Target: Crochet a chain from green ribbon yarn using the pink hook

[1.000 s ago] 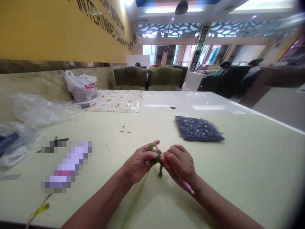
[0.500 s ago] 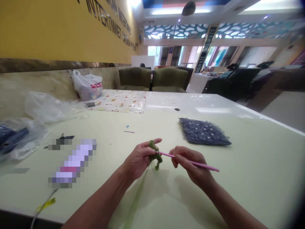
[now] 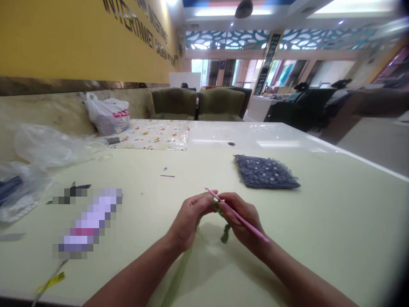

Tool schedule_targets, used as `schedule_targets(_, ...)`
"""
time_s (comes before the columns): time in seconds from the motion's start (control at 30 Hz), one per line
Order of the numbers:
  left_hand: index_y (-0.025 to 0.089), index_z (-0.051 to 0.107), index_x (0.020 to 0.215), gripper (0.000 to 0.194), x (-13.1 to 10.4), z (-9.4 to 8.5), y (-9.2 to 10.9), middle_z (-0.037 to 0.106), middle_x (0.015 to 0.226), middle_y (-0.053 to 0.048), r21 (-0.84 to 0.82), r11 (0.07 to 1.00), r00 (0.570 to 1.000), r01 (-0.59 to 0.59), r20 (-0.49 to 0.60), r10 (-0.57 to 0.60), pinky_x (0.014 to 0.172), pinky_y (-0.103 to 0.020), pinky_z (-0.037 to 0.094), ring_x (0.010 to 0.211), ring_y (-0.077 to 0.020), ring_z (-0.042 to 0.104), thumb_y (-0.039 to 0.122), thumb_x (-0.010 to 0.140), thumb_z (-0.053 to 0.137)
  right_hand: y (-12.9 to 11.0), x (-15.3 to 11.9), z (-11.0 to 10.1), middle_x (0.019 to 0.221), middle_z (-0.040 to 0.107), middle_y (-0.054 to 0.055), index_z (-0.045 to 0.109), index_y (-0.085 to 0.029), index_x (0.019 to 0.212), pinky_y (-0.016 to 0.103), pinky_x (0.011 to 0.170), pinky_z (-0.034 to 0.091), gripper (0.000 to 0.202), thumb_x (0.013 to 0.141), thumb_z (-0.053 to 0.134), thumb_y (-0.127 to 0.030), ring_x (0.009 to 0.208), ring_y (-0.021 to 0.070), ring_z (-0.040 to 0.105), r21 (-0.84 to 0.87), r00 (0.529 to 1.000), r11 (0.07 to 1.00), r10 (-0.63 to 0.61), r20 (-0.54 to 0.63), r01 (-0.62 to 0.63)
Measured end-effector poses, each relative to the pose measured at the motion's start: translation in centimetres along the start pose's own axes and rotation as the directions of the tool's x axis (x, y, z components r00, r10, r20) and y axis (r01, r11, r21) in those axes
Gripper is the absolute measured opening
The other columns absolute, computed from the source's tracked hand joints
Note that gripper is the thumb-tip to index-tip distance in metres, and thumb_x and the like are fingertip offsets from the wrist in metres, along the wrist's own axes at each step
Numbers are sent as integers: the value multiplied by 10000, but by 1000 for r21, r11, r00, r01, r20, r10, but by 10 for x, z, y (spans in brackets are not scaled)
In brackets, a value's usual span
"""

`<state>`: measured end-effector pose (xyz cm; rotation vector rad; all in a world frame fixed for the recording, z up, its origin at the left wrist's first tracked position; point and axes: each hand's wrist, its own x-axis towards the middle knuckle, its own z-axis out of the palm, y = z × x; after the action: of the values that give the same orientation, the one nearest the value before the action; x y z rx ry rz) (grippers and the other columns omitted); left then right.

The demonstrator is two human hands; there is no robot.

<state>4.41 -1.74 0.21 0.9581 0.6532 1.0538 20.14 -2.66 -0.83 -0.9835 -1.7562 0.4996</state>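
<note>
My left hand [image 3: 191, 217] is closed around a small piece of green crochet [image 3: 217, 206], mostly hidden between my fingers. A pink crochet hook [image 3: 244, 221] lies slantwise in my right hand [image 3: 243, 216], its tip pointing up and left over the green piece. My two hands nearly touch, with the right fingers at the crochet too. A short dark green end [image 3: 225, 234] hangs below my right hand. From my left hand a sheer green ribbon-like yarn [image 3: 179, 273] runs down toward the table's front edge.
Beyond my right hand lies a dark blue-grey crocheted pouch with pearl beads [image 3: 266, 172]. A thin purple stick [image 3: 167, 175] and small blue clip [image 3: 165, 169] lie ahead. On the left are a blurred-out lilac object [image 3: 92, 221], clear plastic bags [image 3: 47, 145] and a white carrier bag [image 3: 110, 115].
My right hand has moved left against my left hand. The hook has tilted, its tip now up and free above the green crochet. The view has shifted slightly right.
</note>
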Motion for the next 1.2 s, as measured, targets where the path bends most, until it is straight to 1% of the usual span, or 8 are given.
schedule_targets(0.13, 126, 743, 911, 488, 2, -5, 6, 686, 849, -88, 25, 997, 997, 75, 13, -75, 791, -335, 464, 760, -155, 574, 530, 908, 469, -2, 2, -7, 771, 700, -5, 621, -228, 1062, 180, 515, 462, 167, 928, 524, -253, 557, 92, 598, -20, 996, 999, -38, 86, 40)
schedule_targets(0.27, 140, 745, 956, 228, 3, -10, 9, 669, 876, -70, 90, 987, 987, 136, 71, -143, 780, -304, 473, 778, -134, 565, 299, 816, 663, 1, 5, -14, 648, 630, -29, 633, -215, 1025, 179, 482, 420, 160, 932, 518, -276, 511, 88, 539, -23, 992, 1000, -6, 129, 9)
schedule_targets(0.43, 177, 733, 1027, 300, 2, -14, 17, 592, 785, -7, 71, 985, 978, 155, 131, -163, 723, -263, 479, 693, -90, 536, 123, 740, 665, 7, 7, -20, 611, 572, -35, 635, -206, 940, 182, 473, 386, 138, 928, 545, -311, 518, 88, 496, 17, 995, 998, 56, 83, -58)
schedule_targets(0.57, 155, 721, 1018, 255, 2, -12, 20, 646, 911, -84, 105, 972, 966, 208, 135, -222, 621, -269, 475, 741, -142, 582, 275, 842, 581, 7, 8, -23, 640, 598, -28, 635, -205, 962, 187, 493, 396, 138, 931, 538, -298, 534, 86, 512, 22, 991, 999, 40, 126, -43)
schedule_targets(0.67, 146, 722, 1003, 289, 3, -11, 18, 647, 891, -90, 135, 974, 967, 184, 151, -204, 657, -297, 490, 739, -151, 590, 356, 861, 585, 4, 8, -24, 629, 596, -30, 635, -198, 987, 190, 476, 385, 152, 932, 529, -293, 516, 85, 499, 65, 984, 997, 24, 175, -36)
schedule_targets(0.77, 161, 720, 1062, 287, 4, -14, 18, 651, 884, -64, 146, 978, 968, 150, 178, -175, 712, -284, 478, 685, -105, 564, 247, 791, 685, 0, 10, -27, 666, 623, -8, 662, -188, 947, 201, 486, 402, 169, 919, 548, -311, 548, 99, 527, 102, 980, 992, 56, 189, -76)
schedule_targets(0.9, 166, 730, 1072, 328, 4, -20, 22, 677, 974, -85, 139, 980, 975, 141, 152, -162, 740, -275, 466, 790, -133, 581, 154, 746, 694, 0, 19, -36, 754, 641, 35, 698, -177, 896, 262, 605, 472, 209, 916, 563, -335, 685, 148, 591, 189, 966, 975, 71, 248, -120)
schedule_targets(1.2, 174, 753, 1033, 318, 4, -21, 30, 691, 884, -66, 151, 972, 975, 178, 108, -196, 778, -296, 445, 773, -134, 566, 194, 717, 721, 3, 25, -50, 829, 660, 57, 716, -190, 985, 346, 735, 493, 284, 978, 464, -322, 801, 182, 620, 304, 899, 941, -1, 438, -147)
